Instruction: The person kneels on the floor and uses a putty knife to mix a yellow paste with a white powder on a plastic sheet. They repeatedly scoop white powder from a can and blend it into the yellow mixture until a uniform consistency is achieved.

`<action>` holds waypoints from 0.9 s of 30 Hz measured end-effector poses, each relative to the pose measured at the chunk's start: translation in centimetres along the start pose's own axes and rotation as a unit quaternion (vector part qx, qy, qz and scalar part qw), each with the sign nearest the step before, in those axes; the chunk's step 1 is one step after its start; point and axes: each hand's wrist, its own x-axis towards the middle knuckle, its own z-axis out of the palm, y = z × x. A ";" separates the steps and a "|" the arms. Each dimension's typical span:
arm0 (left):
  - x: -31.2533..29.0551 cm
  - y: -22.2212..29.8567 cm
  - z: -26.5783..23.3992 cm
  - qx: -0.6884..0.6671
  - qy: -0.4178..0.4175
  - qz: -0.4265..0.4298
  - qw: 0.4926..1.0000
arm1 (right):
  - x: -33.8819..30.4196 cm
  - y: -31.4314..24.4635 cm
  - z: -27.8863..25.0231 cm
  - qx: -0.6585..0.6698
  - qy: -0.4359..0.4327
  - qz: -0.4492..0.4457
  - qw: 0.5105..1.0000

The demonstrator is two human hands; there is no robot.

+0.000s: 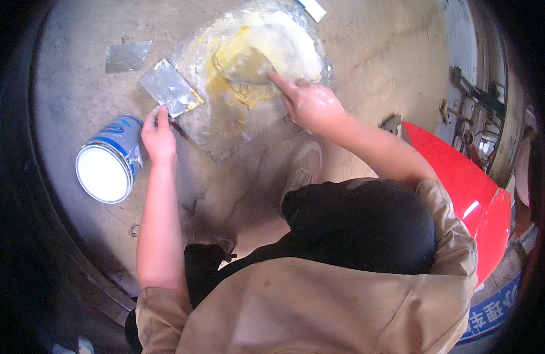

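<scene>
My left hand pinches the lower corner of a flat grey metal spreader plate with yellowish putty along its edge. My right hand, smeared with white, grips a wide scraper, its blade pressed into the putty. White and yellow putty is spread over a mixing patch on the ground, streaked where the two colours meet. A second thin grey plate lies flat at the far left. Beside my left hand stands a blue and grey can with a white end.
A glossy red panel stands at my right, close to my right arm. My shoe rests just nearer than the putty. A small white strip lies at the far edge. Metal racks or parts line the right side.
</scene>
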 end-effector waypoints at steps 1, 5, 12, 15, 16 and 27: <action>0.2 0.2 0.2 -0.005 -0.016 0.010 1.000 | 0.6 -0.4 0.1 0.007 0.023 -0.009 1.000; 0.1 0.4 0.5 -0.013 -0.016 0.007 1.000 | 0.2 -0.9 1.0 0.004 -0.035 -0.028 0.999; 0.5 0.1 0.7 -0.004 -0.002 0.011 1.000 | -0.2 0.0 1.3 -0.037 -0.014 -0.017 0.999; 0.4 -0.2 0.5 -0.009 -0.030 -0.004 0.999 | -0.1 -0.5 1.0 0.026 0.022 -0.073 0.997; 0.4 -0.2 0.4 0.010 -0.025 -0.011 1.000 | -0.2 -0.6 0.8 -0.015 -0.027 -0.036 0.999; 0.9 -0.8 -0.6 0.004 0.003 0.015 1.000 | -0.3 -0.2 1.6 -0.074 -0.158 0.035 0.984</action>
